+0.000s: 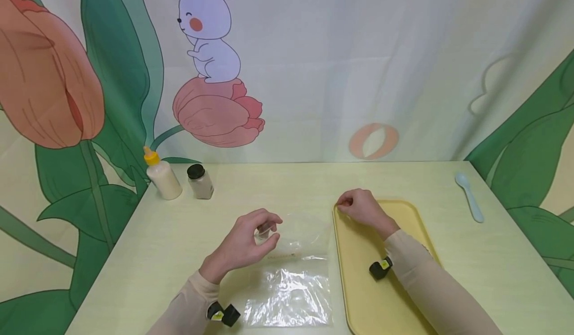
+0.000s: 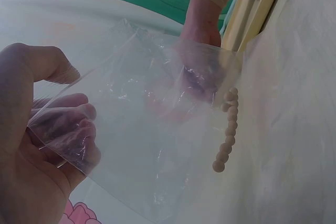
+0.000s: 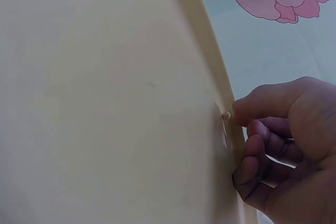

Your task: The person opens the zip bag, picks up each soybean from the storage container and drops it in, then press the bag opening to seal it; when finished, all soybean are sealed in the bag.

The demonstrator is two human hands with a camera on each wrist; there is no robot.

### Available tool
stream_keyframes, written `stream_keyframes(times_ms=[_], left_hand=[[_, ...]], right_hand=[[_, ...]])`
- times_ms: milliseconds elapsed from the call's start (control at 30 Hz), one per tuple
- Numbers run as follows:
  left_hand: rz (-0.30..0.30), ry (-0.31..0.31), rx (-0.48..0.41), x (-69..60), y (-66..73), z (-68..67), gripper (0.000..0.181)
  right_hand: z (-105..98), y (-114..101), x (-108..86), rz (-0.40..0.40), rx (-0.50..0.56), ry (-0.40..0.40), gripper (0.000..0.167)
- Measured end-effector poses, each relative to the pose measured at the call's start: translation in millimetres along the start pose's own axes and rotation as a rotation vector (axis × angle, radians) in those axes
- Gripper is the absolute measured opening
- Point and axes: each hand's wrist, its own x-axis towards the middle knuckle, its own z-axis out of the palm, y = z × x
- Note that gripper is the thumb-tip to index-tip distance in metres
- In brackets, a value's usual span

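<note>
My left hand holds the upper left corner of a clear plastic bag, thumb and curled fingers around its edge. In the left wrist view, several of its fingers show through the film. A row of small beige beads lies along the bag, seen through or against the plastic. My right hand is at the far left corner of a yellow tray. In the right wrist view its thumb and finger come together at the tray's rim, with one small beige bead at the thumb tip.
At the back left stand a white squeeze bottle with a yellow cap and a small clear jar with a black lid. A light blue spoon lies at the far right. A printed curtain hangs behind the table.
</note>
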Motion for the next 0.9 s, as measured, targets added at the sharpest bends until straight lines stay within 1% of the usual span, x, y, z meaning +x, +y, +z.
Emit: stream_keyframes(times_ms=[267, 667, 900], left_hand=[[0.012, 0.004, -0.007, -0.1, -0.2, 0.2, 0.019], [-0.006, -0.006, -0.001, -0.7, 0.8, -0.8, 0.020], [-0.002, -0.005, 0.004, 0.0, 1.7, -1.0, 0.020]], right_hand=[[-0.3, 1.1, 2.3, 0.007, -0.042, -0.049, 0.007], [3.3, 0.5, 4.6, -0.024, -0.097, -0.047, 0.005], [-0.1, -4.7, 1.8, -0.025, -0.120, -0.036, 0.009]])
